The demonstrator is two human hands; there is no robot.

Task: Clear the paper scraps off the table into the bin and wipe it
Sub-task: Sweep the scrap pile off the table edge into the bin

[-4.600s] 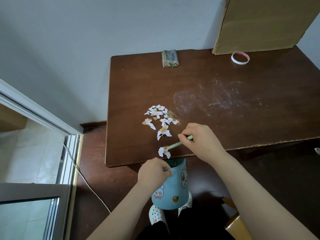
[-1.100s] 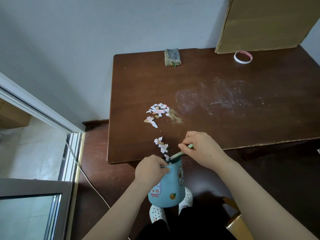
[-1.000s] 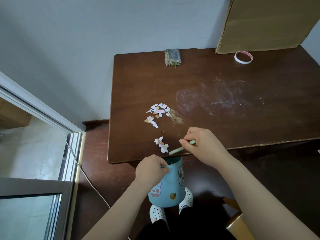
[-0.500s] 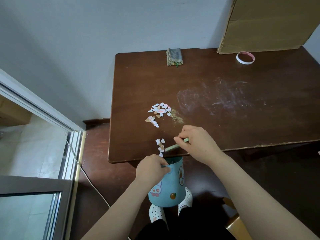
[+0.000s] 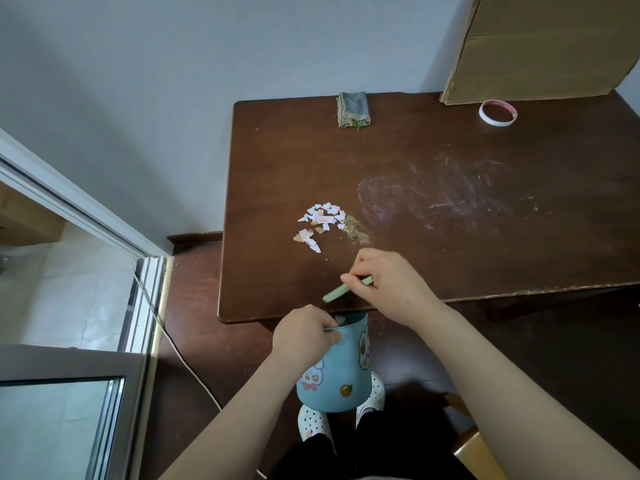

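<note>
A cluster of white and pink paper scraps [image 5: 320, 221] lies on the dark brown table [image 5: 450, 258], left of centre, with brownish dust [image 5: 355, 230] beside it. My right hand [image 5: 384, 284] is shut on a small green scraper [image 5: 337, 292], whose tip rests on the table near the front edge. My left hand [image 5: 303, 336] grips the rim of a light blue bin [image 5: 337, 372] with cartoon stickers, held just below the table's front edge. A scrap shows inside the bin's mouth.
A folded grey cloth [image 5: 353, 109] lies at the table's back edge. A roll of tape [image 5: 497, 113] and a cardboard box [image 5: 540, 46] sit at the back right. A sliding glass door [image 5: 69, 341] and a cable [image 5: 183, 358] are on the left.
The small group of scraps near the front edge is gone from the table, swept by the scraper over the edge toward the bin. The far cluster has not moved.
</note>
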